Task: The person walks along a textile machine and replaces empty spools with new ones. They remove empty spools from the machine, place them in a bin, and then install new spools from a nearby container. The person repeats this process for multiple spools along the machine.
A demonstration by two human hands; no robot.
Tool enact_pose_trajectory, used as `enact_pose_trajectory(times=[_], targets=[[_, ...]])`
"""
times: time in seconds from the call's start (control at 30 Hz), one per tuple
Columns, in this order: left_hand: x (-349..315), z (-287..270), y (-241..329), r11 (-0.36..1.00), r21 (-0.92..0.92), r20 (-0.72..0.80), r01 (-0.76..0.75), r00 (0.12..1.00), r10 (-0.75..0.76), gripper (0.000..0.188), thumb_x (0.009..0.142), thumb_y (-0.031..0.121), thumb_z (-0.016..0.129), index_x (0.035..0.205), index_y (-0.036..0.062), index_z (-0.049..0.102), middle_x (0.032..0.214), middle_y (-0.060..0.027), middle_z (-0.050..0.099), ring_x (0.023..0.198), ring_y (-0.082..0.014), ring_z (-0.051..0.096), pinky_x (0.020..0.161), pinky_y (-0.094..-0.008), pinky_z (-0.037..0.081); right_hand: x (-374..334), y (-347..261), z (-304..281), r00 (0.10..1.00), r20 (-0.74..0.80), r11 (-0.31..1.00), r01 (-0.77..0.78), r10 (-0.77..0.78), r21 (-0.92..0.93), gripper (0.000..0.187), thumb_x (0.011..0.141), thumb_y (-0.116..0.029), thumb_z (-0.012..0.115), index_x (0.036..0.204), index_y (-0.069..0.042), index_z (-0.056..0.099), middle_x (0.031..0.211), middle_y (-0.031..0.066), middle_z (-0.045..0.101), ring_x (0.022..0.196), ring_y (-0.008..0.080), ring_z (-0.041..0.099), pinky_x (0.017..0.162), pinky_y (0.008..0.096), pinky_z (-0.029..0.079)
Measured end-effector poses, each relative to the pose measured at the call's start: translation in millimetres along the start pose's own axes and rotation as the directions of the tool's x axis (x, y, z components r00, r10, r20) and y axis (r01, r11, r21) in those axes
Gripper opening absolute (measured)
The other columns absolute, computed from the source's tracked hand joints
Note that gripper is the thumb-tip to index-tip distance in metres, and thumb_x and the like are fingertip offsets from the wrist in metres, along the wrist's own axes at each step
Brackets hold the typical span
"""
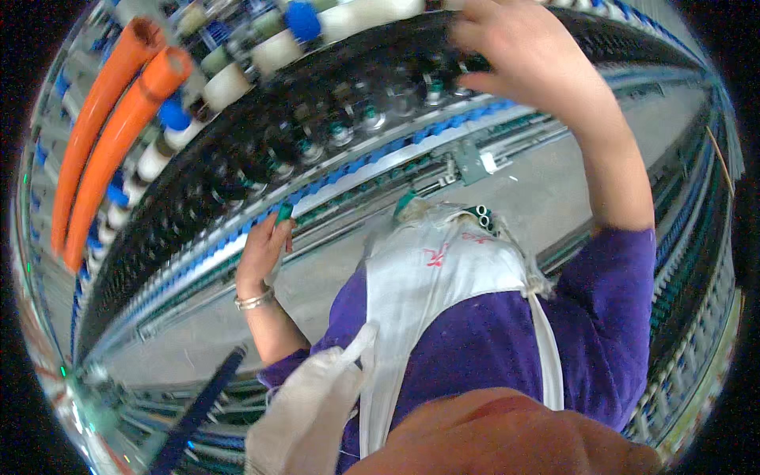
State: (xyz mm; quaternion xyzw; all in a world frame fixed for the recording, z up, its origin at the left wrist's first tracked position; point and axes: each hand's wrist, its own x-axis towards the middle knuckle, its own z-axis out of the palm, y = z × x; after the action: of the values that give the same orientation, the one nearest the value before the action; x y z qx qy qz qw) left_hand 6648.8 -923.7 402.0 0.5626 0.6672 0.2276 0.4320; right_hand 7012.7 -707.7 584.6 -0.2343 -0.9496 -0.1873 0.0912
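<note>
Pinched a green tube (pixel 284 212) between thumb and fingers of the left hand (pixel 265 244), just below the left part of the black machine band (pixel 237 142). Wore a silver bracelet (pixel 254 299) on that wrist, farther below the band. Reached the right hand (pixel 518 47) over the band's upper right part, with thumb and fingers spread apart; too blurred to tell of any contact there. Wore a white apron (pixel 412 277) and purple top (pixel 475 348) below the band, opposite white bobbins (pixel 227 87) and two orange tubes (pixel 113 146) above its left stretch.
</note>
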Motion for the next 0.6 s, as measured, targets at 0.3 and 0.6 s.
enact_pose_trajectory(times=[0.3,0.6], targets=[[8,19,18,0.914,-0.397,0.186,0.079,0.983,-0.004,0.033,0.099,0.029,0.045,0.09,0.0009,0.06,0.066,-0.0029,0.056,0.064,-0.0121,0.053,0.062,-0.0265,0.042,-74,-3,72,0.815,0.027,-0.763,0.53,0.579,0.371,0.046,0.102,-0.033,0.039,0.133,0.002,0.044,0.076,0.0031,0.054,0.06,0.0038,0.05,0.055,0.0188,0.04],[0,4,-11,0.936,-0.141,0.131,0.324,0.943,-0.306,0.036,0.097,0.034,0.049,0.085,0.0023,0.061,0.065,-0.0022,0.056,0.061,-0.0122,0.053,0.059,-0.0266,0.041,-115,-36,165,0.736,0.317,0.202,-0.521,0.598,0.829,0.04,0.086,-0.026,0.064,0.117,-0.002,0.06,0.084,0.0036,0.058,0.078,0.0143,0.058,0.068,0.0312,0.047]])
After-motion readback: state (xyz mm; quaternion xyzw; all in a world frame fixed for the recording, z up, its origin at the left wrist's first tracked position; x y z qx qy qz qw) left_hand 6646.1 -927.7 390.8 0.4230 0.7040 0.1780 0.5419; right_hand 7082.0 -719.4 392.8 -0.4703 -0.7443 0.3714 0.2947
